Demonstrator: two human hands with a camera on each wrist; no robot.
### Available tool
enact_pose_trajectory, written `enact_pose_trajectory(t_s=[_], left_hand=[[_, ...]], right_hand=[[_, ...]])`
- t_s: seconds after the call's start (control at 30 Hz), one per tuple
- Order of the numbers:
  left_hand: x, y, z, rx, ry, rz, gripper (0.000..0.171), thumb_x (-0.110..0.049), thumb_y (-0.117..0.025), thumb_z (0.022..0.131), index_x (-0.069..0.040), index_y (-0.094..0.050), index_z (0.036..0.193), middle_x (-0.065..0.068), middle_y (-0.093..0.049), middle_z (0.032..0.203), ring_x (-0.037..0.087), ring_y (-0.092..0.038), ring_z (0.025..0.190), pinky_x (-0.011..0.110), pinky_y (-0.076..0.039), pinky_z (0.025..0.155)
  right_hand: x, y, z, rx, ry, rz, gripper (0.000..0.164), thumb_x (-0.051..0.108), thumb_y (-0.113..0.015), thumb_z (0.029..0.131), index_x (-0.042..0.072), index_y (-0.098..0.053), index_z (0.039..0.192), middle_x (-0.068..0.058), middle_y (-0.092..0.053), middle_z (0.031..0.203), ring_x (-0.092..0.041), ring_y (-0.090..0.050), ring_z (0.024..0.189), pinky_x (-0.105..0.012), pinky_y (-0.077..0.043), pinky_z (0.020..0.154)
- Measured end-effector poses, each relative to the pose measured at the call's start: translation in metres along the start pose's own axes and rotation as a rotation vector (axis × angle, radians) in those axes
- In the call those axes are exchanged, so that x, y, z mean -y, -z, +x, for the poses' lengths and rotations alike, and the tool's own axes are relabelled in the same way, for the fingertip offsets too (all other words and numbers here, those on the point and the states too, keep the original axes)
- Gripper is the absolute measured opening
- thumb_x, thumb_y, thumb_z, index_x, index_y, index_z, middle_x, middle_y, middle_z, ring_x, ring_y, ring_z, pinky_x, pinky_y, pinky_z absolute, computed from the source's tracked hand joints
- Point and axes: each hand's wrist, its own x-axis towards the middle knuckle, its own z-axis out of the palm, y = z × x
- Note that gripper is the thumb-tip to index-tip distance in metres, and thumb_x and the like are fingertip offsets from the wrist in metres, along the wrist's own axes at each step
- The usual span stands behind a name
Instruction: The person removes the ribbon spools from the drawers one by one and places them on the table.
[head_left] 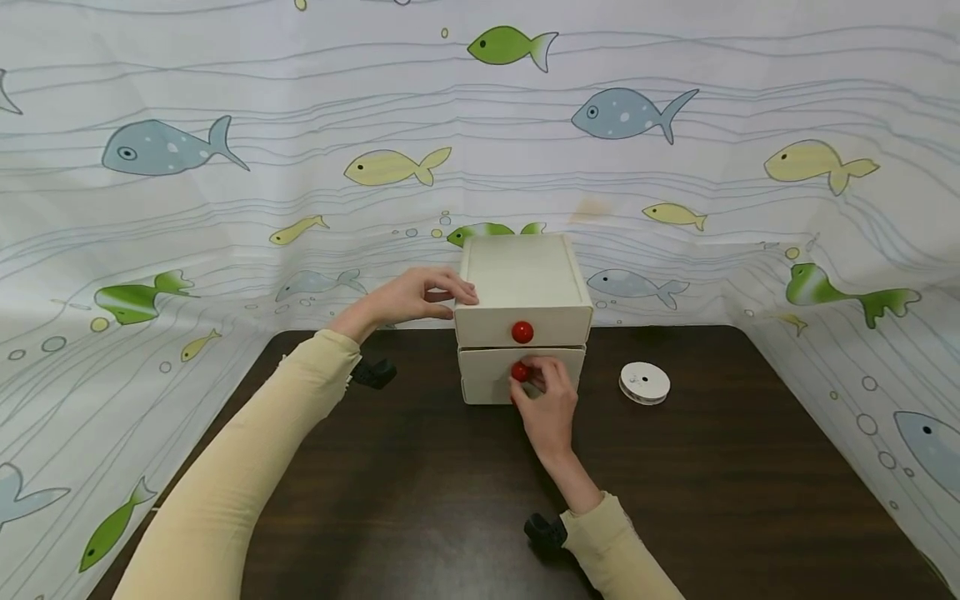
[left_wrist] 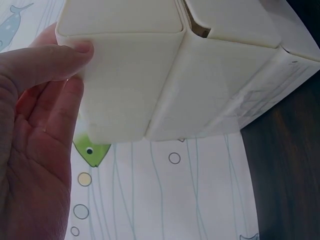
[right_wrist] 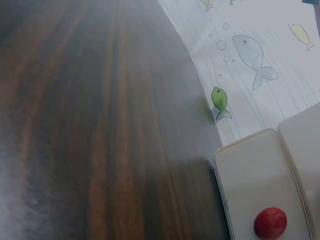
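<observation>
A small off-white chest of drawers (head_left: 525, 275) stands near the table's far edge, its tiers stacked. A red knob (head_left: 522, 332) shows bare on the top drawer. My right hand (head_left: 551, 408) pinches the red knob (head_left: 520, 372) below it between thumb and fingers. The lowest red knob (right_wrist: 270, 223) shows near the bottom of the right wrist view; no fingers appear in that view. My left hand (head_left: 420, 293) holds the chest's upper left edge, fingers over the top. Its thumb (left_wrist: 65, 57) presses the side wall (left_wrist: 130, 85).
A white ribbon spool (head_left: 645, 382) lies flat on the dark wooden table (head_left: 420, 517), right of the chest. Fish-printed fabric (head_left: 337, 83) stands behind the table and along both sides. A narrow gap (left_wrist: 199, 29) shows between tiers in the left wrist view.
</observation>
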Motion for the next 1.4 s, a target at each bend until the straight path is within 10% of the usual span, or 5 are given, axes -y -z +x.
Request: enact_pose_trajectory(t_s=[0.67, 1.4], left_hand=[[-0.001, 0.0, 0.0, -0.009, 0.014, 0.013, 0.031, 0.005, -0.065, 0.09, -0.003, -0.071, 0.119, 0.014, -0.058, 0.131, 0.027, -0.046, 0.141, 0.039, -0.045, 0.114], [-0.002, -0.001, 0.0, -0.021, -0.008, 0.015, 0.031, 0.006, -0.065, 0.09, -0.003, -0.071, 0.119, 0.014, -0.059, 0.13, 0.028, -0.047, 0.14, 0.039, -0.046, 0.114]], right_hand=[[0.023, 0.024, -0.026, 0.014, 0.02, 0.009, 0.035, -0.002, -0.085, 0.071, 0.005, -0.072, 0.102, -0.012, -0.064, 0.103, -0.024, -0.068, 0.09, -0.039, -0.064, 0.073], [0.041, 0.047, -0.053, 0.041, 0.008, 0.064, 0.034, -0.002, -0.084, 0.072, 0.005, -0.072, 0.104, -0.014, -0.063, 0.102, -0.025, -0.067, 0.09, -0.01, -0.057, 0.084]])
